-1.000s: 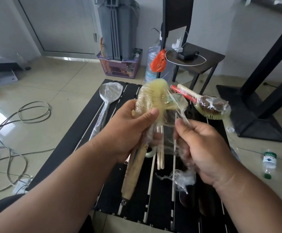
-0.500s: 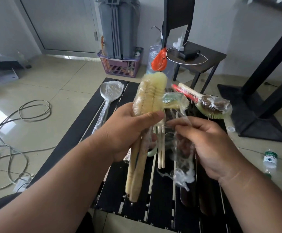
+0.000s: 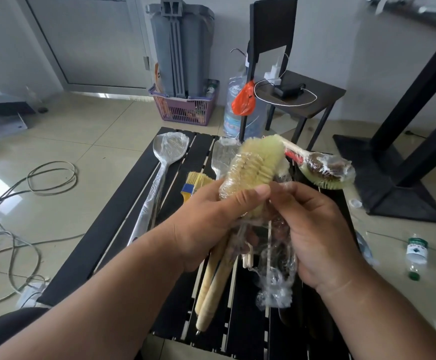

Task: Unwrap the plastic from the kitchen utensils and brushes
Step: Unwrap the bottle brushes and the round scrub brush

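My left hand (image 3: pixel 211 219) grips a pale bristle bottle brush (image 3: pixel 253 167) just below its head; the wooden handles hang down toward me. Clear plastic wrap (image 3: pixel 276 281) trails loose from the brush, and my right hand (image 3: pixel 320 229) pinches this wrap beside the left thumb. On the black slatted table (image 3: pixel 113 229) lie a wrapped metal ladle (image 3: pixel 170 149), a wrapped spatula (image 3: pixel 223 154), a yellow pastry brush with a blue band (image 3: pixel 194 183) and a wrapped round brush with a pale handle (image 3: pixel 323 170).
A small bottle with a green cap (image 3: pixel 415 255) lies on the tiled floor at right. Cables (image 3: pixel 30 183) loop over the floor at left. Behind the table stand a black chair (image 3: pixel 289 81), a water jug (image 3: pixel 237 110) and a purple basket (image 3: pixel 185 110).
The brush has tilted so its head leans right and away. My right hand moved up from the dangling wrap to meet my left thumb at the brush neck.
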